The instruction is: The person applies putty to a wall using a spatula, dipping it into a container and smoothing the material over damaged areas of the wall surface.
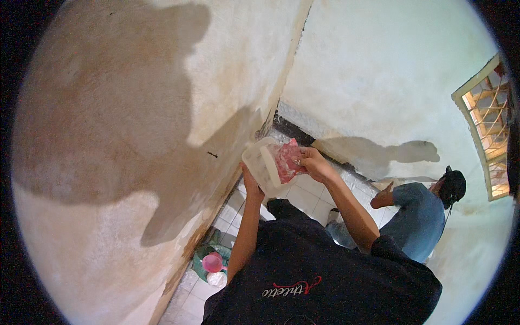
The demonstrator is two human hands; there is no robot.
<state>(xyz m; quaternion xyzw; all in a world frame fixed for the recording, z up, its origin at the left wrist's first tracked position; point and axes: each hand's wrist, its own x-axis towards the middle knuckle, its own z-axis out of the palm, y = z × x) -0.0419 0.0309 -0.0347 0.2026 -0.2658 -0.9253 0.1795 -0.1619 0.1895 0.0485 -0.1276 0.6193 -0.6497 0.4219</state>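
**Tub gripped in L, smeared pink piece pinched in R**

Holding pale translucent plastic tub (257, 165) approx. mid-view, in left hand (252, 181), grasping from tub's 7 o'clock. Pinching pink piece (287, 167) in right hand (318, 165) at tub's 3 o'clock, thumb pressed toward fingers on its outer edge. Tilted, w/ rim facing roughly 2 o'clock, and partly covered on that side by pink piece.

Re handling: tub looks light, thin-walled, prob. semi-stiff; apt to flex or bow if squeezed hard. Best held low at 7 o'clock w/ palm under base, or by rim at 10 o'clock, away from pink piece. Prob. slick if wet, so worth a broad grip vs. fingertips only.

Re pink piece: seems light, limp, crinkled, smeared w/ white; cloth or thin plastic, can't say for sure at this res. Likely floppy, maybe slippery on white patches, so best pinched at cleaner edge, 3 o'clock, w/ thumb opposite fingers. Unlikely to break, though prob. tearable if yanked.

Nearby: over white tiled floor (300, 198), w/ pink cup (212, 262) down at 7 o'clock, well apart from both hands. Also w/ co-worker (420, 216) in blue top at 4 o'clock, and barred window (490, 130) nr 3 o'clock, set in pale wall.
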